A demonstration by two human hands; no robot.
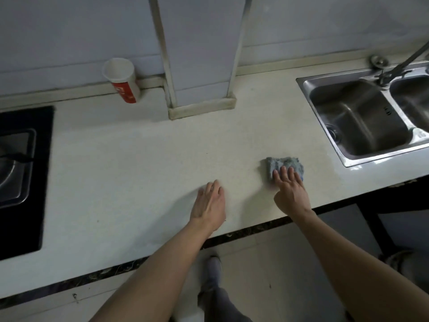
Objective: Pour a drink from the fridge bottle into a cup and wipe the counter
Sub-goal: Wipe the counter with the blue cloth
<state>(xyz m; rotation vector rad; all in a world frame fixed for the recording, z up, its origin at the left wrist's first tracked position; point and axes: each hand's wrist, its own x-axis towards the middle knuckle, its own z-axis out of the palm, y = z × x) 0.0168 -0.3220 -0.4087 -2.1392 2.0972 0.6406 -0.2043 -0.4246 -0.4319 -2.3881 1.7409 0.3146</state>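
The pale counter (130, 159) runs from a black hob (44, 182) set into its left end to a steel sink (362, 117) sunk into its right end. The cup (123, 80), white with a red band low on its side, stands open-topped at the counter's back edge, against the wall and just left of a boxed-in column (199, 66) that juts out from the wall. Its inside shows pale, and whether any drink is in it cannot be told from this angle. Near the front edge, right of the middle and just short of the sink's front left corner, lies a crumpled grey-blue cloth (282, 165). The right hand (291, 191) presses down on it with straight, slightly spread fingers (283, 170), their tips on the cloth's near half and nothing gripped. The left hand (209, 203) lies flat on the bare counter near the front edge, well apart from the cloth, fingers together and extended, holding nothing. The sink's nearer basin shows its drain (333, 133) at the bottom, and a tap (404, 63) reaches in over the divider to a second basin at the right.
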